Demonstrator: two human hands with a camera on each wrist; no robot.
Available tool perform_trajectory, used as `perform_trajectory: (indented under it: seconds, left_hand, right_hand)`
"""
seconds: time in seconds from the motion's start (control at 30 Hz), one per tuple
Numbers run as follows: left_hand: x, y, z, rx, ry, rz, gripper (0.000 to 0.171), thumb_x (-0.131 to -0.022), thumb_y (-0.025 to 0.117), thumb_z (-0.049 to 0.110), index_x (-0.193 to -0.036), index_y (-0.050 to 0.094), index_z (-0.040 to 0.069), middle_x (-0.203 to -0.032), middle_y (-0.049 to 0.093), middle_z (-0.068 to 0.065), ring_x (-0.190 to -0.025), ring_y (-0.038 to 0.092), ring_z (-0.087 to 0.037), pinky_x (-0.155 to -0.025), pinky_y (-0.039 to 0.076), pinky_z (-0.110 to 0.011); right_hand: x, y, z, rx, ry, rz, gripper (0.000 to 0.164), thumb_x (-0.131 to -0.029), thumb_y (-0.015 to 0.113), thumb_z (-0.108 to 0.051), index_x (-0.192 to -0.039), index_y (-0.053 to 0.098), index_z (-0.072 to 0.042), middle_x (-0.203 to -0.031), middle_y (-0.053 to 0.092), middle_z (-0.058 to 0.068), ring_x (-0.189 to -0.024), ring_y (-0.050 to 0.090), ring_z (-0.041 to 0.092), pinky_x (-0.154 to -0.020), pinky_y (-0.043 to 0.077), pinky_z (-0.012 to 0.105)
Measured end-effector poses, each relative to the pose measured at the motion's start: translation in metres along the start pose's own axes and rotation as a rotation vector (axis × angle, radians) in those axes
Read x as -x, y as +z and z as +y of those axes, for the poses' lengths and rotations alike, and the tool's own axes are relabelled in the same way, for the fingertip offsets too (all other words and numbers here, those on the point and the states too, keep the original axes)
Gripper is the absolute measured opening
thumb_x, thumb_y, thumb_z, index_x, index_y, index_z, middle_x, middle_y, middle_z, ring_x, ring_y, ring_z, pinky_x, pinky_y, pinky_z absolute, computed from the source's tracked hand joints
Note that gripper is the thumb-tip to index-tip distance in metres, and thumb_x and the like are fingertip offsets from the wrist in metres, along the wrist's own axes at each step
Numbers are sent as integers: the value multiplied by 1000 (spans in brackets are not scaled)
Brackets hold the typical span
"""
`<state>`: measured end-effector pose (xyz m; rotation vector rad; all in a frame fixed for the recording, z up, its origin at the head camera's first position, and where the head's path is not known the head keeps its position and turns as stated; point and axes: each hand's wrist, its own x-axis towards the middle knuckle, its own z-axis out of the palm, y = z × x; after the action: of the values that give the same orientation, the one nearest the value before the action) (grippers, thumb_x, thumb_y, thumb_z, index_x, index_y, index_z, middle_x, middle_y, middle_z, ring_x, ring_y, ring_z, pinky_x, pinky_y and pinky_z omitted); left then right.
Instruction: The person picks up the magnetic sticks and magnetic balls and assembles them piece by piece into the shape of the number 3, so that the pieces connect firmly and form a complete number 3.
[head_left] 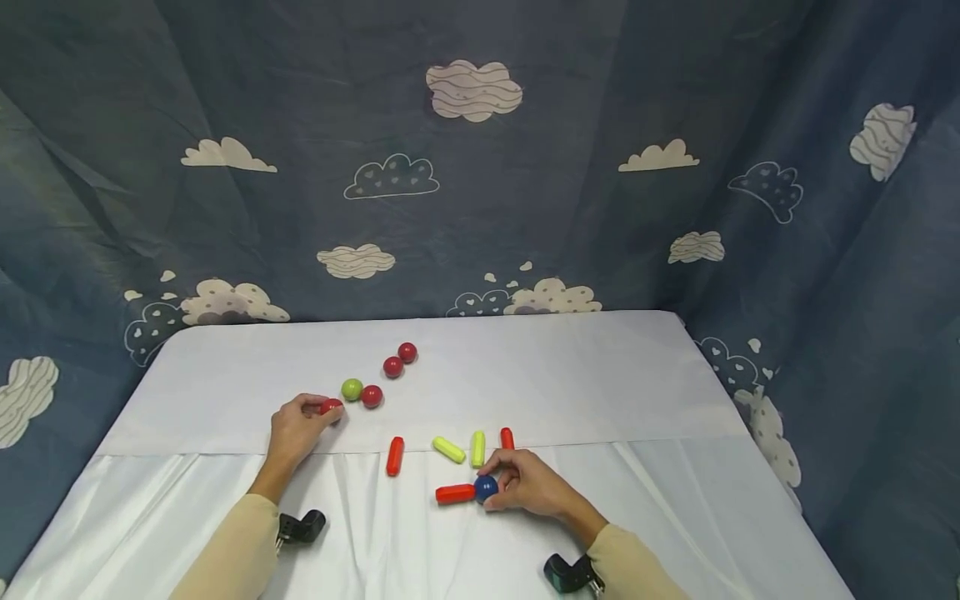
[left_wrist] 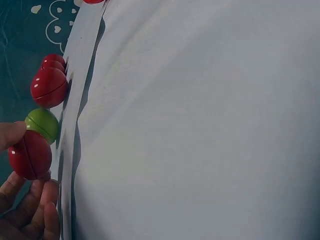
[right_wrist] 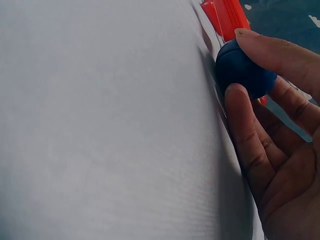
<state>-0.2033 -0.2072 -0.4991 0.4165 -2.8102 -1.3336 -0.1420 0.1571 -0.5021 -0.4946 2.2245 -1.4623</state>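
Between thumb and fingertips, my left hand (head_left: 295, 431) pinches a red ball (head_left: 332, 406), which shows a seam line in the left wrist view. Just beyond it lie a green ball (head_left: 352, 389) and another red ball (head_left: 371, 396), side by side. My right hand (head_left: 532, 483) pinches a blue ball (right_wrist: 239, 67) on the near part of the table. Against the blue ball's left side, in the head view, sits the end of a red stick (head_left: 454, 494); whether they are joined I cannot tell.
Two more red balls (head_left: 393, 367) lie farther back on the white-covered table (head_left: 585, 375). Beyond the right hand are two yellow-green sticks (head_left: 448, 450) and a red stick (head_left: 507, 437). A separate red stick (head_left: 394, 457) lies between the hands. A cloud-patterned curtain (head_left: 525, 225) hangs behind.
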Motion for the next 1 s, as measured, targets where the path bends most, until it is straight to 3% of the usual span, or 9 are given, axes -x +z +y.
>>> perform_trajectory:
  seconds: [0.23,0.47,0.73,1.0]
  left_hand:
    - [4,-8,1,25,42,-22,42,-89,67,24,-122,55,1,-115,60,-22,-102,58,-31,-81,45,-36]
    - [11,-14,9,27,94,-68,44,-90,67,24,-128,54,5,-119,58,-20,-98,57,-27,-75,42,-31]
    - [29,-15,20,63,144,-158,41,-88,70,27,-121,62,4,-100,66,-13,-84,57,-18,-66,44,-26]
    - [51,-6,27,124,166,-245,40,-83,76,22,-117,64,4,-102,66,-8,-89,62,-19,-74,51,-25]
  right_hand:
    - [-4,-1,-1,9,21,3,37,-71,82,0,-104,66,-3,-86,58,3,-67,51,12,-58,42,19]
    - [-6,-1,-2,11,12,3,37,-72,83,-2,-105,66,-4,-85,58,4,-67,51,13,-58,42,19]
    - [-6,0,-1,44,34,7,36,-71,83,-3,-104,66,-3,-85,58,3,-67,51,12,-58,42,20]
    - [-6,1,0,36,33,3,36,-71,83,-2,-103,67,-3,-83,58,3,-65,51,11,-56,41,19]
